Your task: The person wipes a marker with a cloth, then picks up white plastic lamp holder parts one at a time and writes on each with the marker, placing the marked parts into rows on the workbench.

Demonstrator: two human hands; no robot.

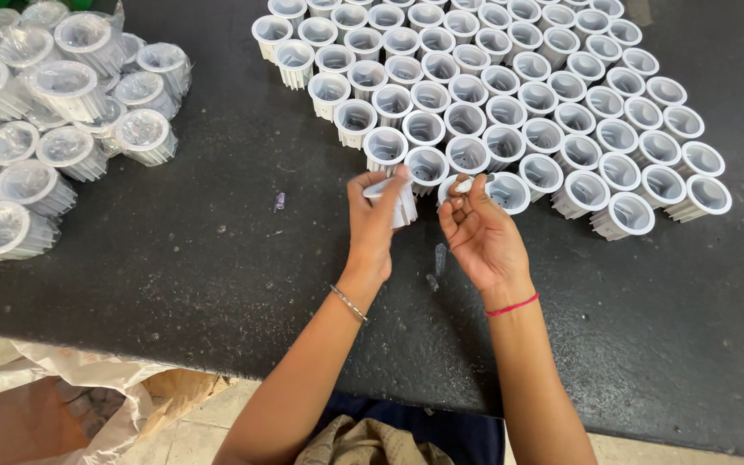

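On the dark bench in front of me, white ribbed cups stand open-end up in tight rows, easy to reach, while plastic-wrapped ones are heaped apart at the far left. My left hand is curled around one ribbed cup just off the rows' near edge. My right hand, half-open, pinches a small white piece beside it.

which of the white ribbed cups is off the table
The white ribbed cup in the left hand; the other unwrapped ones stand in rows on the black table.
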